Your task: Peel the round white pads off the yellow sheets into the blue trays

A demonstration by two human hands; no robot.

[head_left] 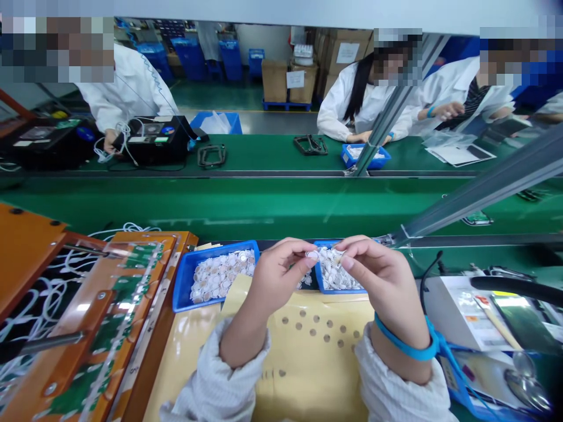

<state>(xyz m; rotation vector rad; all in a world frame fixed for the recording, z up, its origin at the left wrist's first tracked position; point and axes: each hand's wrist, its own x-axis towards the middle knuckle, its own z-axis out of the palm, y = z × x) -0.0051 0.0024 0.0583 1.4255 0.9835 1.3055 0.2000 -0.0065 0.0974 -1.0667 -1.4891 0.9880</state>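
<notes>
Between the thumb and fingertips of my left hand (277, 275) is a small round white disc (312, 255). My right hand (382, 275), with a blue wrist strap (409, 349), is closed in a pinch close beside it; what sits in its fingertips is too small to make out. Both hands are raised over a yellowish sheet (308, 381), on which several small brownish discs (326, 338) lie in loose rows. Behind my right hand stands a blue bin (343, 291) full of white pieces (333, 271). Another blue bin (179, 287), left of my left hand, holds many round discs (224, 274).
An orange fixture with green circuit boards (105, 319) fills the left side, white cables (53, 293) beside it. At right are a white box (457, 310) and a blue tray with tools (475, 404). A metal post (475, 187) slants across the right. Co-workers in white sit opposite.
</notes>
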